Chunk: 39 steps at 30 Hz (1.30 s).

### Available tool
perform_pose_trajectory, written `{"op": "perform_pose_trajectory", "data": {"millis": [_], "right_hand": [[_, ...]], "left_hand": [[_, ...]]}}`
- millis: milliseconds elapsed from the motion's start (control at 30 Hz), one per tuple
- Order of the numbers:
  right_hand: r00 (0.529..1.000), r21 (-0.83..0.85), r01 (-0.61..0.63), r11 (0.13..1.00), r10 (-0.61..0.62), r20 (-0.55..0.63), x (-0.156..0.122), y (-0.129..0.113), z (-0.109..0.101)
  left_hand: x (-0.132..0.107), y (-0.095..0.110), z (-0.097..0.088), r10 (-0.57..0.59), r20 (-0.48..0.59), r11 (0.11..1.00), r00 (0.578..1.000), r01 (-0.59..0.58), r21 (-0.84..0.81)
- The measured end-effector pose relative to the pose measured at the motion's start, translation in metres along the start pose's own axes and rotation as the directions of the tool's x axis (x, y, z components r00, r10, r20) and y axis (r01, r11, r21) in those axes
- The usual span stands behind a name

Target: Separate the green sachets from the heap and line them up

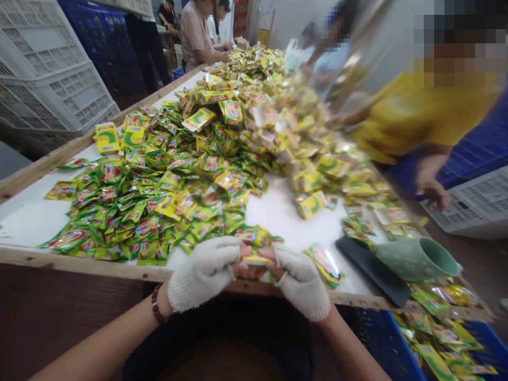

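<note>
Both my hands wear white knit gloves with bare fingertips and meet at the table's near edge. Between them is a small yellow-and-green box [256, 260], its ends pinched by the fingers. My left hand [206, 270] grips one end and my right hand [299, 275] the other. Just beyond lies a big pile of shiny green sachets [146, 196], spreading left and away. A flat yellow-and-pink packet [326, 264] rests right of my right hand. Whether the small box is open at its ends is hidden by my fingers.
Yellow boxes [311, 205] heap toward the back right. A dark phone [373, 270] and a tipped green cup [420, 258] lie at right. A blue crate [484, 338] holds packets below the table. White crates [51, 79] stand at left. A person in a yellow shirt [428, 111] stands right; others work farther back.
</note>
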State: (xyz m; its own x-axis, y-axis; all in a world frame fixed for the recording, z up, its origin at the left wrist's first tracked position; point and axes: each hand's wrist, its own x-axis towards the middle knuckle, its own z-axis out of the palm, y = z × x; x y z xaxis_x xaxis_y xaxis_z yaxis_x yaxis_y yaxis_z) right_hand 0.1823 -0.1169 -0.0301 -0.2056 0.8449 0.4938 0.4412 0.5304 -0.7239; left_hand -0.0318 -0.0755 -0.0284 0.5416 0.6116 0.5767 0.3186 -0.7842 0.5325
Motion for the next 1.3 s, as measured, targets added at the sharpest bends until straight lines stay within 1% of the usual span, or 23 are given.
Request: {"op": "perform_pose_trajectory", "data": {"millis": [67, 100, 167, 200, 267, 367, 400, 467, 567, 667, 733, 767, 800, 867, 933, 1000, 1067, 1100, 1133, 1200, 1233, 1267, 1300], "right_hand": [[0.996, -0.002, -0.028, 1.0, 0.027, -0.081, 0.0, 0.0, 0.001], [0.995, 0.003, -0.017, 1.0, 0.017, -0.101, 0.001, 0.0, 0.001], [0.996, 0.019, 0.034, 0.999, -0.032, -0.082, 0.005, -0.001, 0.0], [0.997, 0.022, 0.053, 0.998, -0.052, -0.059, 0.007, -0.003, 0.0], [0.997, 0.011, 0.066, 0.998, -0.066, -0.032, 0.01, -0.006, -0.001], [0.998, -0.036, 0.062, 0.997, -0.063, -0.029, 0.013, -0.009, -0.001], [0.998, -0.049, 0.06, 0.997, -0.062, -0.034, 0.013, -0.01, -0.001], [0.997, -0.063, 0.068, 0.996, -0.07, -0.039, 0.013, -0.008, -0.001], [0.99, -0.069, 0.14, 0.988, -0.141, -0.012, 0.012, -0.005, -0.002], [0.97, -0.102, 0.244, 0.964, -0.241, 0.044, 0.008, -0.001, -0.007], [0.954, -0.141, 0.298, 0.944, -0.289, 0.082, 0.003, 0.001, -0.009], [0.948, -0.155, 0.315, 0.936, -0.304, 0.09, 0.001, 0.002, -0.009], [0.945, -0.16, 0.324, 0.932, -0.313, 0.091, -0.002, 0.003, -0.009], [0.943, -0.152, 0.334, 0.93, -0.326, 0.073, -0.005, 0.005, -0.004], [0.955, -0.139, 0.297, 0.945, -0.293, 0.048, -0.006, 0.006, 0.005], [0.978, -0.114, 0.207, 0.972, -0.208, -0.002, -0.003, 0.005, 0.014], [0.994, -0.074, 0.041, 0.996, -0.048, -0.095, 0.002, 0.005, 0.015], [0.986, -0.054, -0.054, 0.997, 0.045, -0.158, 0.004, 0.005, 0.011], [0.966, -0.038, -0.147, 0.988, 0.135, -0.22, 0.006, 0.006, 0.004], [0.905, -0.029, -0.302, 0.953, 0.277, -0.323, 0.008, 0.011, -0.022], [0.879, -0.044, -0.356, 0.933, 0.318, -0.356, 0.008, 0.014, -0.038], [0.865, -0.076, -0.393, 0.916, 0.341, -0.367, 0.008, 0.018, -0.054], [0.865, -0.135, -0.417, 0.899, 0.347, -0.361, 0.007, 0.022, -0.069]], "left_hand": [[-0.001, 0.001, 0.001, -0.048, -0.035, 0.998, 0.998, 0.047, -0.039], [0.0, 0.001, 0.001, -0.062, -0.045, 0.997, 0.997, 0.059, -0.057], [0.002, 0.003, 0.0, -0.065, -0.044, 0.995, 0.997, 0.062, -0.074], [0.004, 0.005, -0.002, -0.074, -0.029, 0.994, 0.997, 0.072, -0.079], [0.009, 0.009, -0.006, -0.138, 0.027, 0.985, 0.99, 0.14, -0.103], [0.018, 0.013, -0.013, -0.269, 0.133, 0.949, 0.954, 0.285, -0.13], [0.021, 0.014, -0.014, -0.292, 0.152, 0.942, 0.944, 0.312, -0.126], [0.025, 0.013, -0.015, -0.3, 0.172, 0.941, 0.938, 0.321, -0.106], [0.024, 0.008, -0.014, -0.224, 0.167, 0.97, 0.96, 0.236, -0.059], [0.015, 0.004, -0.013, -0.035, 0.143, 0.999, 0.989, 0.035, 0.007], [0.008, 0.003, -0.012, 0.088, 0.12, 0.994, 0.989, -0.095, 0.057], [0.004, 0.003, -0.011, 0.126, 0.109, 0.987, 0.986, -0.135, 0.085], [0.002, 0.002, -0.01, 0.144, 0.104, 0.981, 0.984, -0.156, 0.113], [-0.001, 0.002, -0.006, 0.135, 0.126, 0.977, 0.983, -0.153, 0.147], [-0.001, 0.002, -0.001, 0.097, 0.151, 0.983, 0.984, -0.119, 0.141], [0.002, 0.001, 0.003, 0.055, 0.142, 0.993, 0.988, -0.069, 0.1], [0.007, 0.0, 0.005, 0.009, 0.094, 0.998, 0.996, -0.015, 0.063], [0.01, -0.002, 0.005, -0.021, 0.06, 0.998, 0.998, 0.018, 0.059], [0.014, -0.003, 0.004, -0.054, 0.026, 0.996, 0.998, 0.052, 0.069], [0.02, -0.007, 0.002, -0.104, -0.015, 0.987, 0.994, 0.105, 0.121], [0.024, -0.009, 0.001, -0.118, -0.01, 0.981, 0.993, 0.118, 0.151], [0.027, -0.011, 0.0, -0.121, 0.007, 0.976, 0.993, 0.118, 0.183], [0.031, -0.013, 0.001, -0.119, 0.041, 0.969, 0.992, 0.107, 0.225]]}}
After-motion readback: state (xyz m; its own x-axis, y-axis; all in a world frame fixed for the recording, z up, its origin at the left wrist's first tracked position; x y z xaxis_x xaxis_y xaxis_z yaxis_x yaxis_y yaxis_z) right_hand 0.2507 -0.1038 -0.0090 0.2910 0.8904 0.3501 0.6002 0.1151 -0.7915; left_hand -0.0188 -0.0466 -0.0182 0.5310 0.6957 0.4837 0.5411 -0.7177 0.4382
